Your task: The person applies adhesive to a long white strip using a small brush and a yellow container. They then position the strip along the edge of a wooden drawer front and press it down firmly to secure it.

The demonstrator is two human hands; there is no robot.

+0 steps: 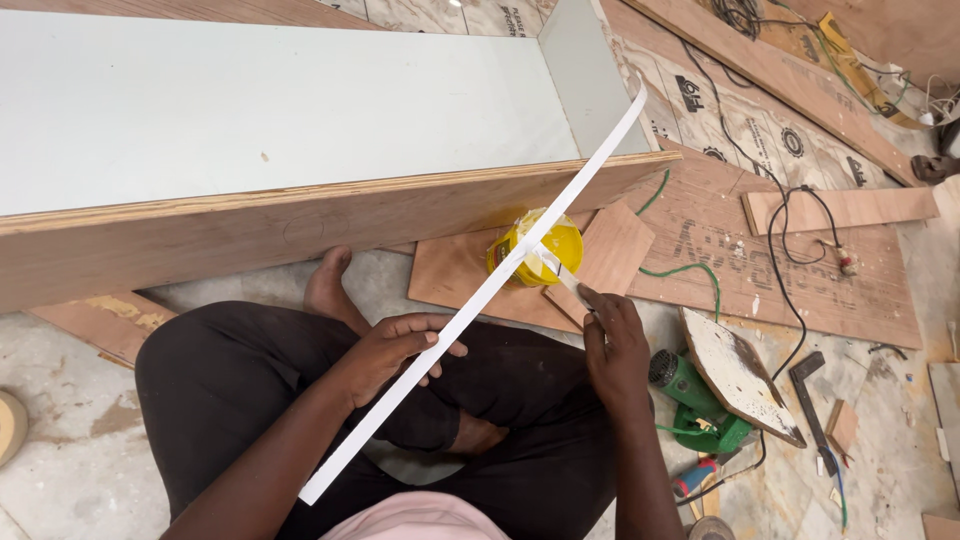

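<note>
White strip (470, 310) across left hand (395, 350) fingertips (pinched)

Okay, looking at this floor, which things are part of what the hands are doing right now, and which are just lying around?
In use:
- white edge-banding strip, held by the left hand
- small brush in the right hand
- yellow glue tub
- plywood cabinet panel in front

Lying about:
- green power tool
- black cables
- plywood offcuts
- screwdriver
</note>
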